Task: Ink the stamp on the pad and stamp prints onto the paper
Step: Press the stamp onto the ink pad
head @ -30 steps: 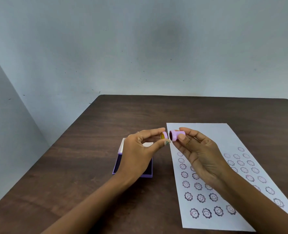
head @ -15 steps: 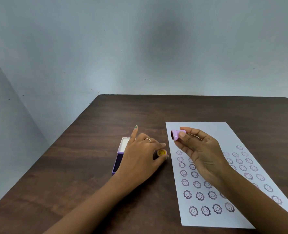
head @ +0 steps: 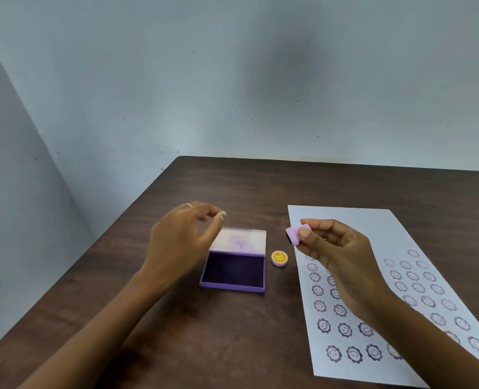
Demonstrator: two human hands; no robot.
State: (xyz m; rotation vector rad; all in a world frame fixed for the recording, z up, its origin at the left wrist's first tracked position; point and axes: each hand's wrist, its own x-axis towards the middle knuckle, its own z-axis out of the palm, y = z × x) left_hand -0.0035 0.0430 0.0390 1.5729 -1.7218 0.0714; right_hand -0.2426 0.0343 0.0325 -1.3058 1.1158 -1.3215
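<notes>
Your ink pad (head: pixel 234 272) lies open on the table (head: pixel 232 186), its lid (head: pixel 239 240) folded back at the pad's 12 o'clock. The cap (head: pixel 279 258) sits on the table just at the pad's 3 o'clock, between pad and paper (head: pixel 372 276). The paper lies further toward 3 o'clock, its prints (head: pixel 344 329) filling the near part. Your left hand (head: pixel 182 242) hovers at the pad's 10 o'clock. Your right hand (head: pixel 336 254) holds the stamp (head: pixel 295 234) above the paper's left edge.

No readable text or numbers — only smiley-flower prints on paper (head: pixel 353 220), smiley on cap (head: pixel 279 258).
</notes>
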